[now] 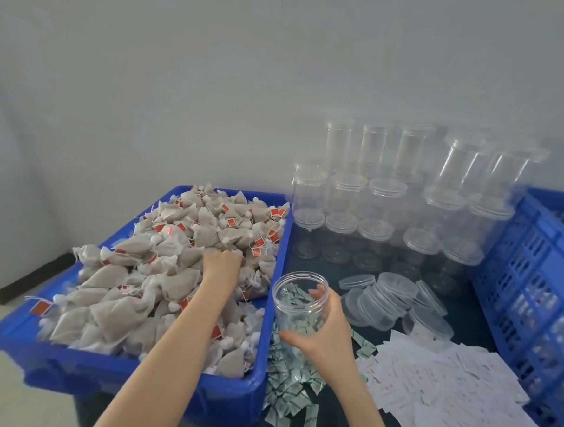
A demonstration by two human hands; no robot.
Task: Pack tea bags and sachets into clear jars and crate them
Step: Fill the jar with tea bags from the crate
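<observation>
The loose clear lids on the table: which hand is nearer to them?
Right. The right hand grips the open jar just beside the loose clear lids. The left hand is farther off, reaching into the tea bags in the blue bin.

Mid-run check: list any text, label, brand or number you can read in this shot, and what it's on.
No text here is readable.
Red tags on the tea bags: print too small to read.
Green-printed sachets beside the blue tub: marks blurred.
White slips on the table: faint reddish print, illegible.
Open jar in the right hand, stacked jars and loose lids: no labels visible.
</observation>
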